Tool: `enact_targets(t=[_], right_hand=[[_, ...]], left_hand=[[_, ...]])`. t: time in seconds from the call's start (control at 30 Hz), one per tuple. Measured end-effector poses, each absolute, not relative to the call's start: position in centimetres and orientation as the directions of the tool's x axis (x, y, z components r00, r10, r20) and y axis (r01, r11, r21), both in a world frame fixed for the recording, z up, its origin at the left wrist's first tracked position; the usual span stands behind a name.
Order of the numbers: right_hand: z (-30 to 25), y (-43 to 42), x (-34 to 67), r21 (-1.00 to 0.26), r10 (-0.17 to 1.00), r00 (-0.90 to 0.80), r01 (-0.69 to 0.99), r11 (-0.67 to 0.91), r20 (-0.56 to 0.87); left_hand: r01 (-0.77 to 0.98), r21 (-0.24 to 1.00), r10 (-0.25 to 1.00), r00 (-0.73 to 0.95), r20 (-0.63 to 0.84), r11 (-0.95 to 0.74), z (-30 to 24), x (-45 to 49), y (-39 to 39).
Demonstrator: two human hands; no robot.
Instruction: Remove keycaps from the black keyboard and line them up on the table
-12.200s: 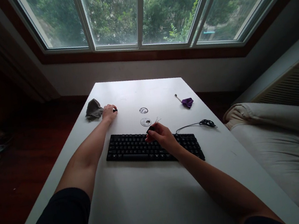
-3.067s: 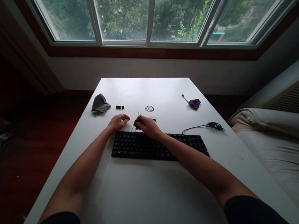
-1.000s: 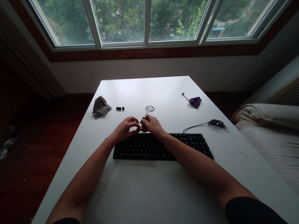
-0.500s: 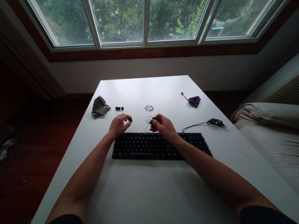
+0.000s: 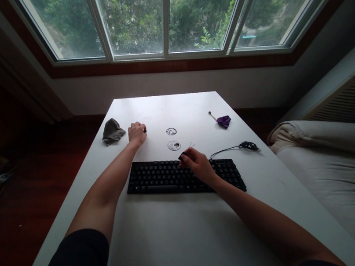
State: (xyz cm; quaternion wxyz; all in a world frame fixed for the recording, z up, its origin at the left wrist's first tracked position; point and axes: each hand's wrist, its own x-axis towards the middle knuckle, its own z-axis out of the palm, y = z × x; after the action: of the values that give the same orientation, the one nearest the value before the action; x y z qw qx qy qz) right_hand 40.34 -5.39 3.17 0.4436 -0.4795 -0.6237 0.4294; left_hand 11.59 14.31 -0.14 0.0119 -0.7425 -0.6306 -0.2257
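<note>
My left hand (image 5: pixel 136 133) reaches over the far left of the table, fingers curled down around a small black keycap (image 5: pixel 145 131) at the fingertips. The other small black keycaps there are hidden beneath this hand. Above the upper middle of a black keyboard (image 5: pixel 160 177), my right hand (image 5: pixel 197 164) is closed on a small tool with a dark end (image 5: pixel 182 155) and thin bent wires (image 5: pixel 192 144), which looks like a wire keycap puller. The keyboard lies flat across the table, partly covered by my right hand and forearm.
Two round, clear-looking discs (image 5: pixel 174 145) lie beyond the keyboard. A grey cloth (image 5: pixel 113 132) is at far left. To the right are a purple cloth (image 5: pixel 224 121), a small brush (image 5: pixel 212 115) and the coiled keyboard cable (image 5: pixel 248 145). A cushioned seat (image 5: pixel 321 156) stands beside the white table (image 5: pixel 167 241).
My left hand has moved away from the keyboard, forward and left, to the spot where the loose keycaps lay. My right hand has come slightly nearer, over the keys, still holding the tool.
</note>
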Motion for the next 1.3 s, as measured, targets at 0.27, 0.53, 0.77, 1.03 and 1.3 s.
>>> enact_targets(t=[0.27, 0.53, 0.77, 1.03, 1.3], right_hand=[[2.5, -5.4, 40.6, -0.964, 0.973, -0.168, 0.185, 0.19, 0.16], [2.5, -5.6, 40.5, -0.968, 0.97, -0.182, 0.162, 0.194, 0.164], [2.7, -5.7, 40.4, -0.965, 0.966, -0.2, 0.168, 0.201, 0.166], [2.5, -5.5, 40.5, -0.97, 0.966, -0.201, 0.15, 0.193, 0.161], [2.2, -5.5, 40.6, -0.971, 0.967, -0.198, 0.144, 0.192, 0.162]], left_hand=[[0.977, 0.212, 0.98, -0.04, 0.197, -0.003, -0.7, 11.9, 16.0], [0.961, 0.266, 0.973, 0.006, 0.233, -0.07, -1.0, 11.1, 16.1], [0.955, 0.27, 0.965, 0.05, 0.259, -0.122, -1.3, 10.8, 16.2], [0.948, 0.282, 0.956, 0.066, 0.286, -0.149, -1.6, 10.3, 16.2], [0.922, 0.339, 0.932, 0.059, 0.357, -0.189, -1.8, 9.7, 15.5]])
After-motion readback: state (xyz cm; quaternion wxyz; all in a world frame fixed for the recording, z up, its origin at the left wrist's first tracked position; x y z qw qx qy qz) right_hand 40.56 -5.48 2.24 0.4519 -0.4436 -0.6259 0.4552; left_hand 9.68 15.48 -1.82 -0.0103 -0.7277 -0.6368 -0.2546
